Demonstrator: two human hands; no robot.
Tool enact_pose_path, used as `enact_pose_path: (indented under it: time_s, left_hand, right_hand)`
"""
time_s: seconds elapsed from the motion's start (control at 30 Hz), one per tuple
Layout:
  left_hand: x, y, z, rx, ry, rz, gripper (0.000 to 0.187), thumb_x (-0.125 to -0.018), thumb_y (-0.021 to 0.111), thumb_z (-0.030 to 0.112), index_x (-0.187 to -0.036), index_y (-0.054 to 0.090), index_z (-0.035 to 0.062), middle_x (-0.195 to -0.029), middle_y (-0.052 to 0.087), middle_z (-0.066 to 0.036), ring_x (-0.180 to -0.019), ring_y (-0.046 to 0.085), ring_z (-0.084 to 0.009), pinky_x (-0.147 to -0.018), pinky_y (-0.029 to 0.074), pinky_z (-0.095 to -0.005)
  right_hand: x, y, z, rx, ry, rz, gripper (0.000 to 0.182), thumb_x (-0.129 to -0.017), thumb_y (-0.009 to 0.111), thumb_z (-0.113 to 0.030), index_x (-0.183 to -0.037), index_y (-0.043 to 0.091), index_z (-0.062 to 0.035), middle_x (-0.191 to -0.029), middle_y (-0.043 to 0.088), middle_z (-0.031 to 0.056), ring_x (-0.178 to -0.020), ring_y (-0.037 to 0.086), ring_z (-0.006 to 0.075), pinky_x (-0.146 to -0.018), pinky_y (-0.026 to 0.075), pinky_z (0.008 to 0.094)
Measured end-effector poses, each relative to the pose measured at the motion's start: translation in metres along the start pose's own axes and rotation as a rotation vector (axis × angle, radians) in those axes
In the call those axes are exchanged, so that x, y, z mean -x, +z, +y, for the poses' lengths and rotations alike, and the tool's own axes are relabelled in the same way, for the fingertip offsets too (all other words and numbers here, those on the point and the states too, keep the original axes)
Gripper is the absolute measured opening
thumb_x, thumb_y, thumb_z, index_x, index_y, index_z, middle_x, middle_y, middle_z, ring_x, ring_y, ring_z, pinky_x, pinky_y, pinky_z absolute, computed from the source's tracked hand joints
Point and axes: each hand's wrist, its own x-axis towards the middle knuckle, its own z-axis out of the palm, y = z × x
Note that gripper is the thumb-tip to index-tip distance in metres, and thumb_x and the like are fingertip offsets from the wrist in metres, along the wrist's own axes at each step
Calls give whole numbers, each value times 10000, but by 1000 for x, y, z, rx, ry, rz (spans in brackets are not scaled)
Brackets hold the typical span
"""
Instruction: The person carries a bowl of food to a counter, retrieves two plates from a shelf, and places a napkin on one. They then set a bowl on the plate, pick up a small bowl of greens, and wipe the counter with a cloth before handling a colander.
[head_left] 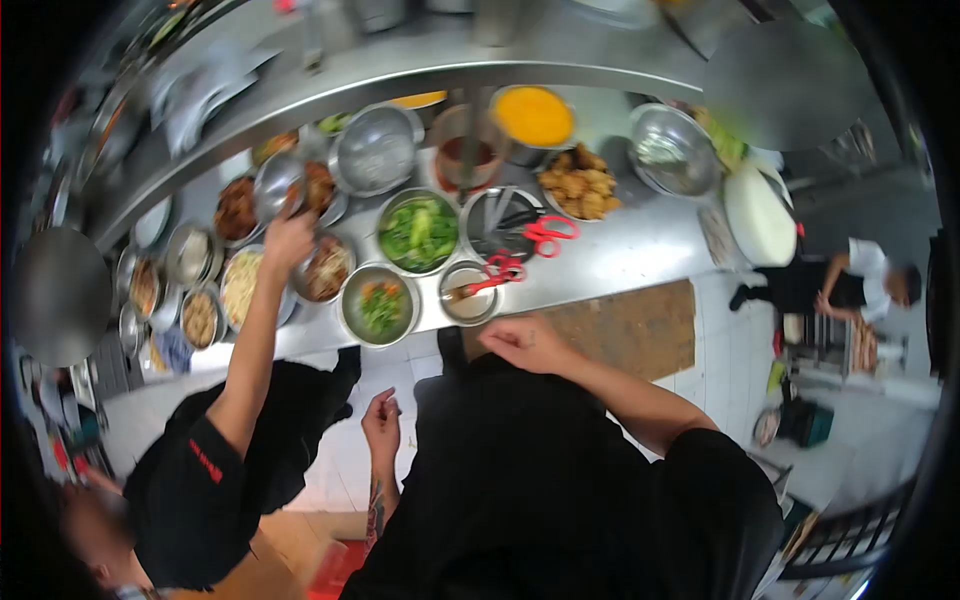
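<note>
My right hand (527,344) is in front of the steel counter (620,258), its fingers curled together with nothing visible in them. Nearest to it are a small bowl (452,309) with a brush and red-handled scissors (503,268). My left hand (381,424) hangs low over the floor, its fingers half curled and apart, with nothing clearly in them. Above it on the counter stands a bowl of chopped greens and orange pieces (381,306). Behind that are a bowl of green leaves (419,232) and a second red-handled scissors (550,236).
A co-worker's hand (289,240) holds a steel bowl (279,188) over food bowls at the left. Fried pieces (580,184) and yellow food (533,115) stand farther back under a steel shelf (400,76). Another person (870,283) is at the far right.
</note>
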Motion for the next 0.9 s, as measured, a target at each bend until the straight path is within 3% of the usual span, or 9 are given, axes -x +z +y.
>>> enact_pose_path:
  time_s: [0.1, 0.17, 0.23, 0.3, 0.37, 0.53, 0.73, 0.8, 0.9]
  left_hand:
    - [-10, 8, -51, -114, -50, -118, 241, -937, 597, 116, -1140, 657, 2, -735, 603, 5, -628, 525, -72, -607, 441, -213]
    - [-30, -3, -123, -329, -137, -187, 304, -949, 608, 217, -1174, 635, 14, -760, 639, -35, -632, 562, -96, -646, 474, -228]
    - [-33, 4, -128, -340, -276, -193, 290, -942, 606, 217, -1142, 637, 11, -755, 650, -49, -607, 562, -98, -601, 462, -235]
    - [-39, 7, -126, -377, -373, -161, 277, -934, 604, 218, -1110, 639, 7, -751, 661, -64, -583, 563, -101, -555, 450, -243]
    - [-21, 30, -118, -412, -449, -146, 266, -927, 602, 219, -1078, 641, 4, -746, 673, -78, -558, 564, -103, -510, 438, -250]
    - [38, 121, -85, -362, -566, -156, 256, -934, 587, 224, -1078, 637, 18, -778, 691, -84, -545, 567, -104, -460, 424, -251]
    - [88, 228, -15, -81, -373, -78, 316, -987, 556, 269, -1214, 602, 54, -870, 678, -48, -636, 585, -90, -531, 451, -232]
    - [111, 243, -29, -43, -352, -110, 335, -993, 554, 275, -1244, 590, 56, -871, 674, -38, -652, 586, -83, -543, 455, -229]
    - [152, 255, -67, -103, -362, -122, 301, -989, 562, 243, -1201, 620, 37, -854, 674, -38, -675, 589, -86, -561, 470, -245]
  right_hand:
    - [76, -79, 108, 344, 92, 83, 113, -867, 657, -173, -927, 681, -81, -748, 682, 96, -638, 649, 194, -622, 514, 342]
    - [109, -137, 155, 609, 260, 330, 107, -836, 663, -178, -898, 668, -91, -781, 682, 88, -657, 661, 197, -644, 527, 356]
    - [117, -196, 249, 114, 326, 666, 229, -868, 671, -279, -973, 646, -78, -843, 688, 82, -643, 671, 202, -572, 535, 348]
    - [99, -264, 230, -273, 493, 1007, 380, -897, 657, -387, -1058, 599, -48, -898, 682, 104, -609, 666, 201, -468, 509, 304]
    - [72, -322, 189, -413, 433, 1201, 489, -922, 628, -427, -1101, 542, 19, -908, 662, 151, -572, 655, 210, -403, 473, 265]
    - [20, -427, 246, -853, 467, 807, 396, -925, 612, -275, -1043, 517, 90, -853, 650, 205, -544, 653, 254, -438, 523, 320]
    - [18, -466, 190, -189, 118, 969, 195, -913, 575, -148, -871, 571, 42, -725, 652, 158, -579, 650, 241, -550, 528, 371]
    - [22, -483, 194, 273, -214, 1086, 151, -872, 619, -141, -807, 573, -13, -677, 627, 143, -614, 645, 309, -578, 501, 396]
    - [28, -485, 241, 723, -239, 895, 120, -828, 654, -123, -825, 556, -55, -714, 606, 160, -673, 621, 383, -588, 482, 413]
